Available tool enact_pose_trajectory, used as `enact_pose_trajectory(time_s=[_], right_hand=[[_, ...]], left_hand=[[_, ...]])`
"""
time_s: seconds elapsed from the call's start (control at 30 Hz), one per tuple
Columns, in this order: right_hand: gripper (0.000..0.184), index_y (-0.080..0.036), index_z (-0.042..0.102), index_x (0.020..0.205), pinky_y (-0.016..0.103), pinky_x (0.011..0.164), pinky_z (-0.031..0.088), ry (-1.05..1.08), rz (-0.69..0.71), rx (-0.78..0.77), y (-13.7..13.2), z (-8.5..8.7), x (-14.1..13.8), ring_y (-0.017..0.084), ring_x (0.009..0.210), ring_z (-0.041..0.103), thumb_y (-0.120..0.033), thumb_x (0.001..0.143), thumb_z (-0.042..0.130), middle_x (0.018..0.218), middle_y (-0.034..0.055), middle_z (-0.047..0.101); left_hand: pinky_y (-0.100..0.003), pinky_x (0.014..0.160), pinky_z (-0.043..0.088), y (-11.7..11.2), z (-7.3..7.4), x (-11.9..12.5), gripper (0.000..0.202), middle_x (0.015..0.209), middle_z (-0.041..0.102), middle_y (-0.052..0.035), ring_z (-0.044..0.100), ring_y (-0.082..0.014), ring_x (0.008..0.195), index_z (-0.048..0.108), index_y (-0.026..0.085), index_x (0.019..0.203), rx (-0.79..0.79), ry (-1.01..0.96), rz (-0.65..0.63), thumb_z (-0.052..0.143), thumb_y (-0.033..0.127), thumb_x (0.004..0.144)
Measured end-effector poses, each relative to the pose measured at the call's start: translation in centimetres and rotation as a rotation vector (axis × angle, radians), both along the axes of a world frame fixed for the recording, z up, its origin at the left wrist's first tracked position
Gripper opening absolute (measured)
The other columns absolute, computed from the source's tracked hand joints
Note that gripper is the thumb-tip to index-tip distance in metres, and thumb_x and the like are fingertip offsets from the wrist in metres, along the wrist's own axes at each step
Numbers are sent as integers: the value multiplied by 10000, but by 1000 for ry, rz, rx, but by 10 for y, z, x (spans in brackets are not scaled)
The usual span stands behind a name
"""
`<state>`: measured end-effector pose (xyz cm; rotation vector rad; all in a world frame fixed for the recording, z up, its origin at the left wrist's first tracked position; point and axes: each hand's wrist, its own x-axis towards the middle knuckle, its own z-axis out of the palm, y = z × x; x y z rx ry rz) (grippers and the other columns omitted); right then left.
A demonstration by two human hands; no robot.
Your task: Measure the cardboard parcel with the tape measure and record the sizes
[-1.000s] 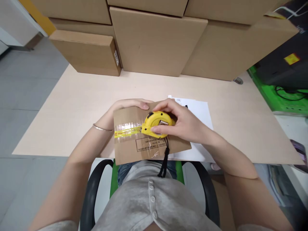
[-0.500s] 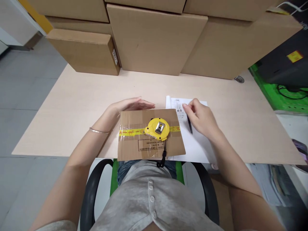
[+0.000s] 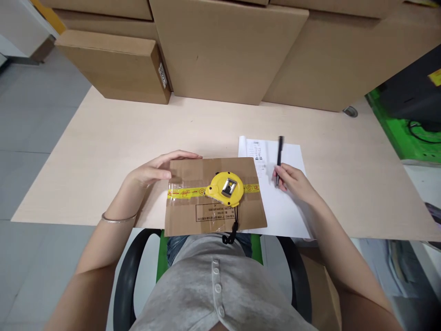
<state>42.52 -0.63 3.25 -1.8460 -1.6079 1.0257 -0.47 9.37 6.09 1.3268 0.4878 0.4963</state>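
Note:
My right hand [image 3: 294, 183] pinches a black pen [image 3: 279, 151], which points up and away over a white printed sheet [image 3: 283, 211]. At the far left corner of a flat cardboard box [image 3: 186, 218], my left hand [image 3: 153, 169] is open. Its fingers stretch along the far edge and the thumb lies by the left side, with part of the hand hidden behind the box. A yellow tape measure [image 3: 224, 188] rests on the box, its black wrist strap [image 3: 230, 235] hanging over the near edge. Yellow printed tape crosses the box, which overlaps the sheet's left side.
Large cardboard boxes [image 3: 227, 55] stand along the back of the pale table [image 3: 113, 138]. A smaller carton [image 3: 113, 69] stands at the back left. On the right is a green surface [image 3: 389, 124] with a dark item and a cable.
My left hand has slid left along the box to its far corner. The pen has swung from pointing down at the sheet to pointing up in my right hand.

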Motion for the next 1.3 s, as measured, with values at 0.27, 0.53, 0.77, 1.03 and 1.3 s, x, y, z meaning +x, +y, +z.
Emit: enact_pose_trajectory(time_s=[0.27,0.53,0.77,1.03,1.3], right_hand=[[535,-257,479,704,245,412,360,273,-28,54,-9,-22,-19,103,395,467,-687,779,787,471,-41,552],[496,-231,535,592,254,428,461,350,-31,25,-9,-26,-17,121,413,555,-573,760,852,474,8,622],[500,-229,550,582,252,419,453,370,-35,19,-9,-29,-16,119,411,548,-583,753,860,467,6,619],[490,-230,544,585,245,411,435,368,-30,20,-9,-30,-16,111,406,529,-561,759,861,466,-3,609],[490,-237,543,572,259,395,428,355,-29,17,-8,-25,-19,121,391,525,-560,746,867,449,-8,597]], left_hand=[[-269,851,612,3,-17,-3,651,1337,755,-76,747,-258,1114,713,292,1379,-107,-18,-16,888,337,754],[-279,881,617,3,-18,-4,673,1362,743,-87,739,-263,1133,714,275,1382,-108,-15,-1,905,348,741],[-266,887,624,5,-19,-4,678,1371,745,-69,750,-250,1121,715,305,1381,-108,-8,-18,910,359,734],[-274,879,628,3,-18,-4,668,1336,761,-69,759,-254,1099,717,316,1380,-134,-6,-12,904,345,738],[-313,860,634,2,-22,-6,681,1354,749,-102,750,-286,1107,708,282,1394,-117,-11,4,892,353,743]])
